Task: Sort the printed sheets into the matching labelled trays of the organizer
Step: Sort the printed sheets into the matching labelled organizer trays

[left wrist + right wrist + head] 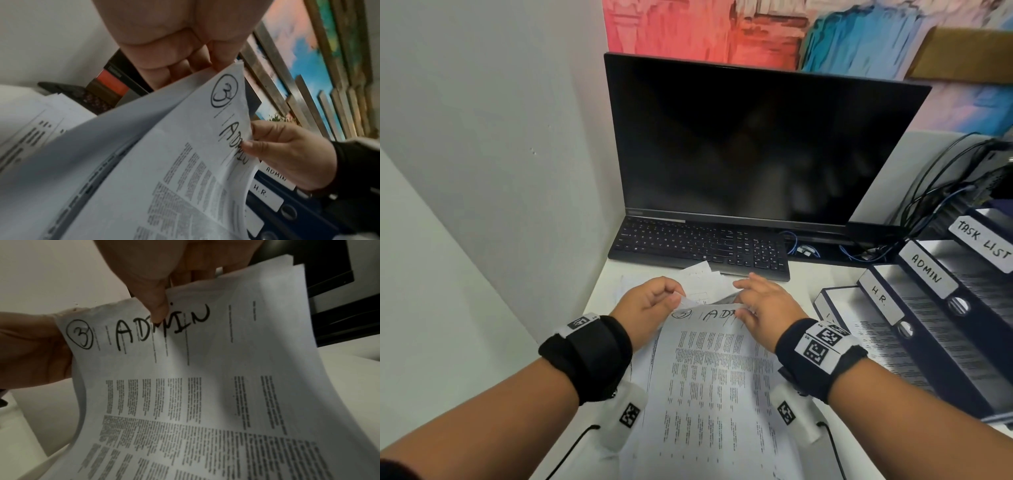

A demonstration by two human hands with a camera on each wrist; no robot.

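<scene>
A printed sheet [715, 370] marked with a circled 3 and the handwritten word ADMIN [162, 327] is lifted off a pile of sheets [650, 363] in front of me. My left hand [650, 305] pinches its top left corner. My right hand [763, 308] pinches its top edge, thumb on the writing and fingers behind. The dark blue stepped organizer [935, 329] stands to the right. Its trays are labelled H.R. [880, 298], ADMIN [926, 270] and TASK LIST [984, 243]; printed sheets lie in them.
A black keyboard [698, 246] and a dark monitor [753, 140] stand just beyond the hands. Loose papers [702, 277] lie between keyboard and pile. A white wall [482, 171] closes the left side. Cables [928, 192] tangle behind the organizer.
</scene>
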